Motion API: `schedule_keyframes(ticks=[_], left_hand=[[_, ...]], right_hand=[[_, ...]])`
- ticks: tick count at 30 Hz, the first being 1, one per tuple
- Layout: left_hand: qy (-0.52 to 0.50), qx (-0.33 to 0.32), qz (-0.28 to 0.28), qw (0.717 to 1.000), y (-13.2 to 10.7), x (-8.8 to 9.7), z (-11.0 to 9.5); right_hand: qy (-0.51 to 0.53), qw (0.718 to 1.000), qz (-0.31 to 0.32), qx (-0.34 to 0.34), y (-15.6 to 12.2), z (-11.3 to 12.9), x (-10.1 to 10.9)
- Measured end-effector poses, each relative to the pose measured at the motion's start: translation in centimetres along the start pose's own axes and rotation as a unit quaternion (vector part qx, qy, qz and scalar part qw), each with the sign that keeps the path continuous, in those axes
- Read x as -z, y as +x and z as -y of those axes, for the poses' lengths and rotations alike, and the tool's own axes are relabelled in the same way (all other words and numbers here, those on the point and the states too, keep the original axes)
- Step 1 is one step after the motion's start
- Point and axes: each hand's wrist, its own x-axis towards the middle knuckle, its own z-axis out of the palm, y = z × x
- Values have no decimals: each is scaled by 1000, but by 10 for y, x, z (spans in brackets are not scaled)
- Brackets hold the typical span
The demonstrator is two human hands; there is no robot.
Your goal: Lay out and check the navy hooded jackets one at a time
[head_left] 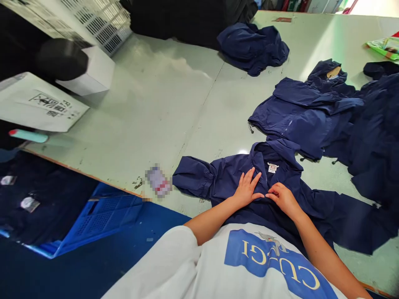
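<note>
A navy blue zip-up jacket lies in front of me on the table, its sleeves spread to both sides. Its collar faces away from me, with a white label showing inside the neck. My left hand rests flat on the jacket's front, left of the zipper, fingers spread and thumb pointing toward the zipper. Just right of it, my right hand has its thumb and fingertips pinched at the lower end of the visible zipper. The zipper pull itself is hidden by the fingers.
More navy jackets are laid out at the right, and another navy garment is bunched farther back. A white carton and white crate stand at the left. Below the table edge, a blue crate holds dark clothes.
</note>
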Motion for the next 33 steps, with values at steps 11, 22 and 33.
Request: schedule_keyframes(ticks=[11, 22, 33], left_hand=[[-4, -55, 12, 998, -2, 0, 0], [21, -135, -13, 990, -6, 24, -36], [-53, -118, 70, 989, -16, 24, -41]], right_hand=[[-115, 986, 116, -7, -9, 38, 24], [-135, 988, 39, -58, -16, 62, 20], [-210, 963, -159, -49, 69, 47, 85]])
